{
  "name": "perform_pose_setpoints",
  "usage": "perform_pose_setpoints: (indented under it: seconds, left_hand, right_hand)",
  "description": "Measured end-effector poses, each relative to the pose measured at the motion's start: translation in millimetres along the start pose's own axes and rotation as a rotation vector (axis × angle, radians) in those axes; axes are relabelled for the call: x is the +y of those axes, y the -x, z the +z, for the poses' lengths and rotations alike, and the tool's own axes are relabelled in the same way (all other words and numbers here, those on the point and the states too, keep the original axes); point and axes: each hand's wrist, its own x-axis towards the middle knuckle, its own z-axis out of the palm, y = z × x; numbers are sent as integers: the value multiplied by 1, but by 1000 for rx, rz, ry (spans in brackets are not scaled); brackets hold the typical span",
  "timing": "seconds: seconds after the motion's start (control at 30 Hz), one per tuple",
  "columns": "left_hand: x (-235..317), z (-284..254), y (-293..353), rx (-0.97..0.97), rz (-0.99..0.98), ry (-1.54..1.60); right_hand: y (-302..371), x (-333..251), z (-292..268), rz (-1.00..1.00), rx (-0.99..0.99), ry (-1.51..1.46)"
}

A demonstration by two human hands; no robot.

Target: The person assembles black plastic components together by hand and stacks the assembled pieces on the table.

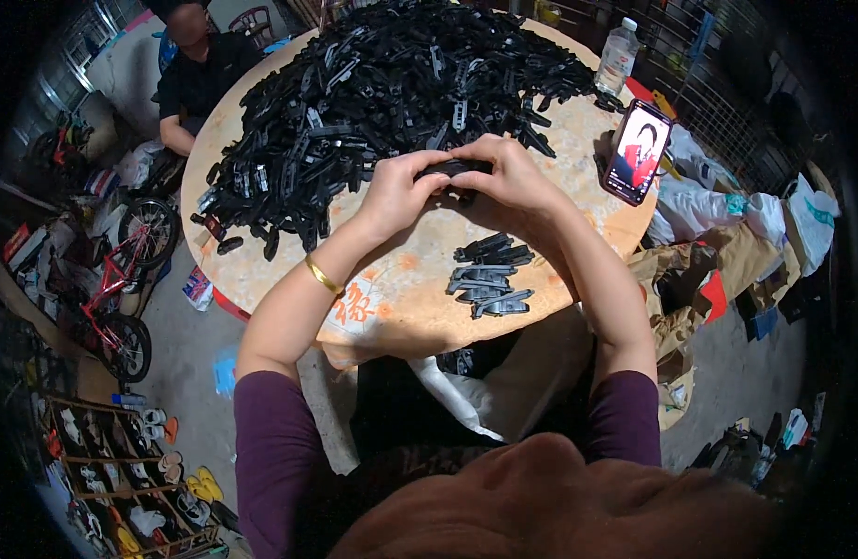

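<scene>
Between both hands, above the near edge of a big heap, I grip a slim black plastic part point(455, 168). My left hand point(403, 191) has thumb and fingers closed on its left end. At the other end, my right hand point(511, 173) pinches it the same way. Beyond my hands spreads the heap of loose black plastic parts point(382, 88), long and narrow, some with shiny grey strips. Closer to me, beside my right forearm, lies a small group of similar parts point(490, 278), laid roughly side by side.
The round table point(392, 317) has a patterned cover. A phone point(638, 152) stands at its right, near a clear bottle point(617, 56). Another person point(201, 70) sits at the far left. A white sack point(457, 396) hangs open below the near edge. Bags, a red bicycle point(112, 279) and a shoe rack point(131, 475) surround.
</scene>
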Motion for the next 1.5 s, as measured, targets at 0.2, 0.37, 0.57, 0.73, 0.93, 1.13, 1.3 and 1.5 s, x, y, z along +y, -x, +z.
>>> perform_pose_setpoints:
  seconds: [0.2, 0.37, 0.57, 0.73, 0.93, 1.13, 1.3, 1.5]
  left_hand:
    - [-1, -3, 3, -157, -108, 237]
    - [-9, 28, 2, -378, 374, -29]
    - [-13, 31, 0, -67, 137, -147]
    - [3, 50, -13, -98, 3, -560]
    - [-11, 51, -14, -64, 144, -754]
    - [-16, 29, 0, 31, 181, -543]
    - [-14, 8, -3, 24, -262, 88]
    - [-24, 4, 0, -4, -408, 653]
  right_hand:
    - [-13, 24, -19, 139, 80, -438]
    - [-3, 152, -59, 194, 440, 240]
    - [-8, 155, -34, 375, 273, 464]
    - [0, 147, -39, 404, 398, 497]
    - [-6, 110, -39, 202, 654, 302]
    - [-6, 37, -6, 98, 272, -442]
    - [-1, 18, 8, -45, 126, -181]
    - [-3, 11, 18, -190, 172, 9]
